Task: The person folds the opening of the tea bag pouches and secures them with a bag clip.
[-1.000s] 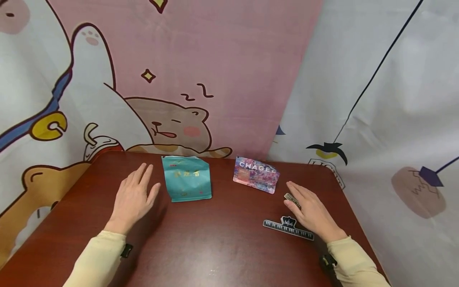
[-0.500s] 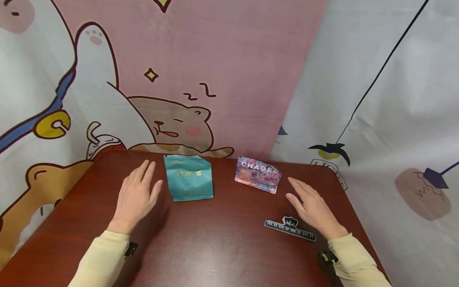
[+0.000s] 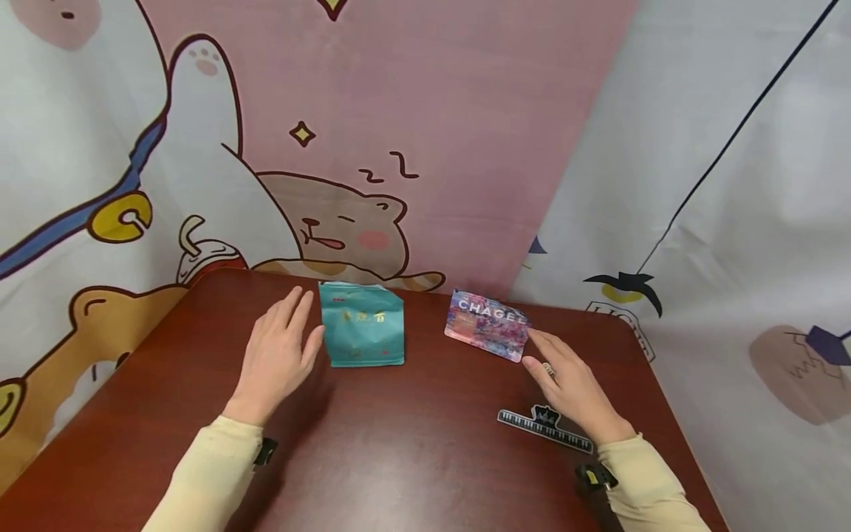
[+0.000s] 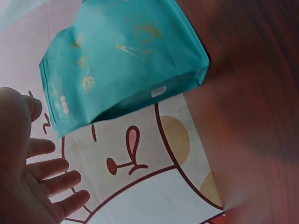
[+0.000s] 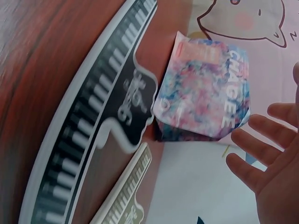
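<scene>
A teal pouch (image 3: pixel 364 329) with gold lettering stands near the back of the table. Just left of it hovers my left hand (image 3: pixel 275 355), fingers straight and thumb close to its side edge. A pink-and-blue pouch (image 3: pixel 487 325) printed CHAGEE stands to the right. My right hand (image 3: pixel 568 380) has its fingertips right at this pouch's right edge; the fingers are extended and hold nothing. Below that hand lies a black-and-white piano-keyboard clip (image 3: pixel 545 428). A gold clip (image 5: pixel 128 186) of the same shape shows in the right wrist view, mostly hidden by the hand in the head view.
The objects stand on a reddish-brown glossy table (image 3: pixel 399 451). Behind it hangs a cartoon-printed cloth (image 3: pixel 465 148), close to the table's back edge and along both sides.
Both hands have moved a little inward, the left closer to the teal pouch and the right closer to the CHAGEE pouch. The head view has shifted slightly, and the pouches and black clip stay put.
</scene>
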### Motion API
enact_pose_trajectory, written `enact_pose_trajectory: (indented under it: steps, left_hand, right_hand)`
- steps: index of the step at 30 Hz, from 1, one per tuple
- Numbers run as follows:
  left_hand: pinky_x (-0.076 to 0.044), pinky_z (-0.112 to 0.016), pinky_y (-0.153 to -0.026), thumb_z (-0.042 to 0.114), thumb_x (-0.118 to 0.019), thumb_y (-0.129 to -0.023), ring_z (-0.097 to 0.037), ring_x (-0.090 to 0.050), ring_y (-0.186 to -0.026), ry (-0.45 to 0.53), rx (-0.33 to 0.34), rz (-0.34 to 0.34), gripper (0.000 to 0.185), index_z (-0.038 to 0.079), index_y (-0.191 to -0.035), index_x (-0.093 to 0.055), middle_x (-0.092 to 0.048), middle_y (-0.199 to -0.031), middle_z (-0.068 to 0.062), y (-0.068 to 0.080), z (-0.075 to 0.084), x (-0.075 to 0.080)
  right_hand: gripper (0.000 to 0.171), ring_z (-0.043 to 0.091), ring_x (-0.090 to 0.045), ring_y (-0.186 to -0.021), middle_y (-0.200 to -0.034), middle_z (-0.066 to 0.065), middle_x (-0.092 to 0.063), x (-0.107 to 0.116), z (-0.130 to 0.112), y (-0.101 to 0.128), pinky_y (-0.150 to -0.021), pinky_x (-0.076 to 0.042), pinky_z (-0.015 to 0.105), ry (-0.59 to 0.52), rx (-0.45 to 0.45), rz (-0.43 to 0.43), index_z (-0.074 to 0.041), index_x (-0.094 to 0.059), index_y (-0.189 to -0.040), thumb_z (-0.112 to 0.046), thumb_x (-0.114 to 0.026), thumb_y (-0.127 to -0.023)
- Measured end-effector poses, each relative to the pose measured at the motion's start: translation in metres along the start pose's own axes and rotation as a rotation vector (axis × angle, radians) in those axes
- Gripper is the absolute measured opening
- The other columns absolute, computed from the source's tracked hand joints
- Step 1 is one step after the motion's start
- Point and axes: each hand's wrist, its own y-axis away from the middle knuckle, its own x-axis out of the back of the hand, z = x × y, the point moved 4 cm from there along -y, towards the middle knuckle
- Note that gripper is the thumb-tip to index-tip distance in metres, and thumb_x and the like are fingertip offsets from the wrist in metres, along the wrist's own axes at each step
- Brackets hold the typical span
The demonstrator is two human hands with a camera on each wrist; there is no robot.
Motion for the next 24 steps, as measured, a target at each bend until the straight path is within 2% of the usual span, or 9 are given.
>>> enact_pose_trajectory:
  steps: [12,24]
  left_hand:
    - [-0.04,-0.063,-0.106,0.027,-0.063,-0.1,-0.046,-0.051,-0.131,0.011,-0.055,0.042,0.056,-0.005,-0.145,-0.053,-0.049,-0.151,-0.026,-0.012,0.017,0.002]
    - [-0.039,-0.06,-0.108,0.029,-0.062,-0.101,-0.043,-0.05,-0.134,-0.015,-0.082,-0.001,0.055,-0.005,-0.145,-0.054,-0.049,-0.152,-0.025,-0.022,0.03,0.0]
  right_hand:
    - [0.049,0.041,-0.058,-0.129,-0.143,0.02,-0.058,-0.007,-0.018,-0.007,-0.099,-0.048,0.062,-0.06,0.064,0.071,-0.001,-0.054,-0.147,-0.018,-0.065,-0.102]
    - [0.048,0.043,-0.058,-0.129,-0.143,0.022,-0.058,-0.012,-0.026,-0.011,-0.1,-0.048,0.062,-0.105,0.069,0.081,0.0,-0.055,-0.147,-0.015,-0.064,-0.103]
